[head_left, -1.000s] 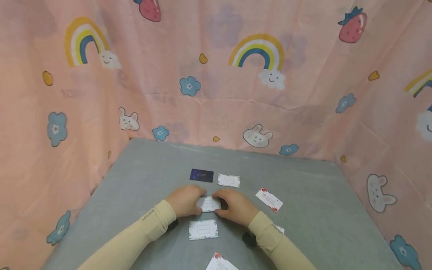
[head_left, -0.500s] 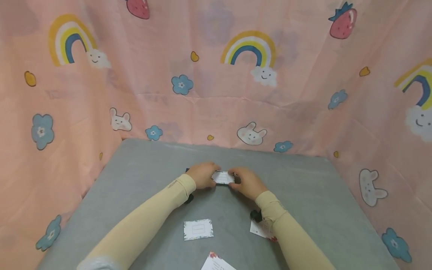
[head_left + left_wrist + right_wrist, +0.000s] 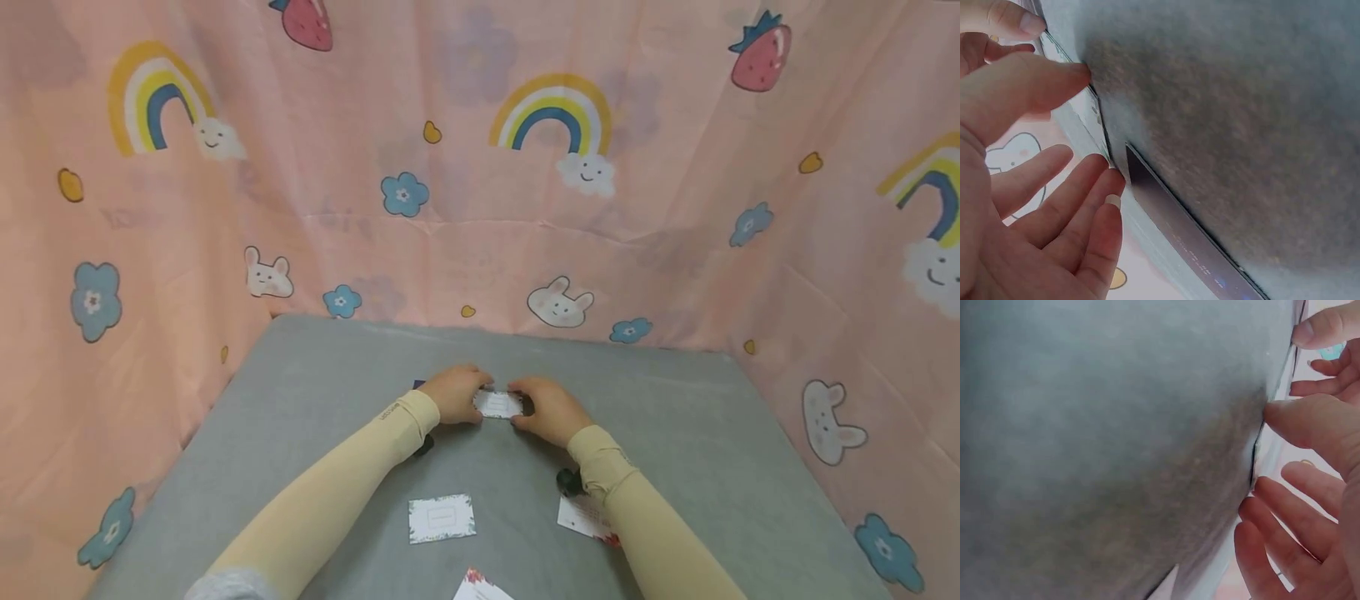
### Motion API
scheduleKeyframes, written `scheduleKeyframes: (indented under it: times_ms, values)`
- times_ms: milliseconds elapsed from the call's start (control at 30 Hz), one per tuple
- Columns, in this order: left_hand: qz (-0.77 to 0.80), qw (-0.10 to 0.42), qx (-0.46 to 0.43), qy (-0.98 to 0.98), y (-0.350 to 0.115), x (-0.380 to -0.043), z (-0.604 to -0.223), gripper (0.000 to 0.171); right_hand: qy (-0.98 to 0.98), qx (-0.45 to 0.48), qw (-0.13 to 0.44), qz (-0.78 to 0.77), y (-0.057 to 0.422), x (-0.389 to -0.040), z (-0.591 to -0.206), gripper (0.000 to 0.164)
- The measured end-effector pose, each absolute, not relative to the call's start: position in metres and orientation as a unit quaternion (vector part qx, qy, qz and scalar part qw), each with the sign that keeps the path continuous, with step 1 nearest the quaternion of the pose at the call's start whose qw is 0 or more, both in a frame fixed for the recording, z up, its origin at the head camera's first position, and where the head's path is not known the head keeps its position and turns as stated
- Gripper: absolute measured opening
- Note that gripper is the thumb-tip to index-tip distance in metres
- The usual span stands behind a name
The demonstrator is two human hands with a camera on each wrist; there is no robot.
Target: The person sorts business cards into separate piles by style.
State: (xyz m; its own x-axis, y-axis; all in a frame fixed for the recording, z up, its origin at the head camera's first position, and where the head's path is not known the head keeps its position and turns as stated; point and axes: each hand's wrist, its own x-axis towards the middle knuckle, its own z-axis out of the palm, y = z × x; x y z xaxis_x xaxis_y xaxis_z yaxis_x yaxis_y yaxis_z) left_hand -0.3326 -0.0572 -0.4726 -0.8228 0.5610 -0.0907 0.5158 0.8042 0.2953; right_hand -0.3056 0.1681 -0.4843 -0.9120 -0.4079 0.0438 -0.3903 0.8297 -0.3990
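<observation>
Left hand [image 3: 457, 395]: thumb and fingertips clamped on the left end of a white card, thumb at the near edge, fingertips toward the far edge. Right hand [image 3: 553, 411]: the same hold, mirrored, on the right end.

White card [image 3: 499, 405]: held between the hands, toward the far part of the tabletop [image 3: 675, 433]; printed face up, leafy border; long axis running side to side from hand to hand, one long edge facing the person. Whether another card lies beneath cannot be told.

Dark card [image 3: 1192, 242]: just beyond the left hand, mostly hidden in the head view, near the white card's left end.

Leaf-bordered card [image 3: 442, 518]: well nearer the person, flat, long axis side to side, right end slightly farther away.

Red-cornered card [image 3: 583, 518]: partly under the right sleeve [image 3: 660, 517], long axis slanting.

Floral card [image 3: 480, 588]: cut off by the bottom of the head view, a red-flowered corner pointing away from the person.

Backdrop: pink curtain [image 3: 465, 250] with rainbows, rabbits and blue flowers.
</observation>
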Motion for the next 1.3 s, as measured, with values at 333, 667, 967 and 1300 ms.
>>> scheduleKeyframes:
  times_ms: [333, 667, 967, 1300]
  values:
    - [0.145, 0.092, 0.282, 0.944, -0.059, -0.335, -0.475, 0.066, 0.950, -0.219, 0.048, -0.219, 0.162, -0.310, -0.482, 0.056]
    - [0.145, 0.090, 0.291, 0.941, -0.059, -0.332, -0.471, 0.065, 0.946, -0.220, 0.044, -0.235, 0.162, -0.311, -0.485, 0.053]
    - [0.171, 0.053, 0.284, 0.942, -0.077, -0.296, -0.465, 0.064, 0.949, -0.252, -0.014, -0.189, 0.160, -0.285, -0.486, 0.063]
    - [0.181, 0.082, 0.308, 0.930, -0.124, -0.205, -0.464, 0.076, 0.911, -0.389, -0.033, -0.133, 0.126, -0.204, -0.484, 0.077]
